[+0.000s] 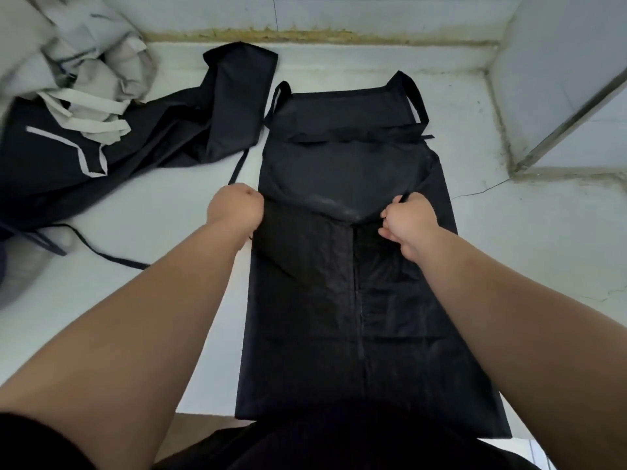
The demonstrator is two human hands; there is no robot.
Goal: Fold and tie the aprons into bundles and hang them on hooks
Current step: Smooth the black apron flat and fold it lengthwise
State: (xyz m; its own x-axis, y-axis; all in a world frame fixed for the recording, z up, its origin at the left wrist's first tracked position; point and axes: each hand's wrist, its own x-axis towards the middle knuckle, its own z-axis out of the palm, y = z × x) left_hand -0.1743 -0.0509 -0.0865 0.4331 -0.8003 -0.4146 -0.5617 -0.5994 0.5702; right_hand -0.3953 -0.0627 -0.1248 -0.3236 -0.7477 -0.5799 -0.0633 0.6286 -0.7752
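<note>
A black apron [346, 171] lies lengthwise on the white counter [169, 205], its sides folded inward into a long strip, bib and neck strap at the far end. Its near end hangs over the counter's front edge. My left hand [235, 206] grips the apron's left edge about halfway along. My right hand [407, 220] grips the right edge at the same level, a strap end poking up from its fingers. Between the hands a folded-over layer of fabric lies across the lower half.
A heap of dark aprons [142, 130] with loose black ties sprawls at the left. Grey-white aprons [91, 76] with pale straps are piled on it at the far left. A tiled wall runs behind, and a wall corner [549, 96] stands at the right.
</note>
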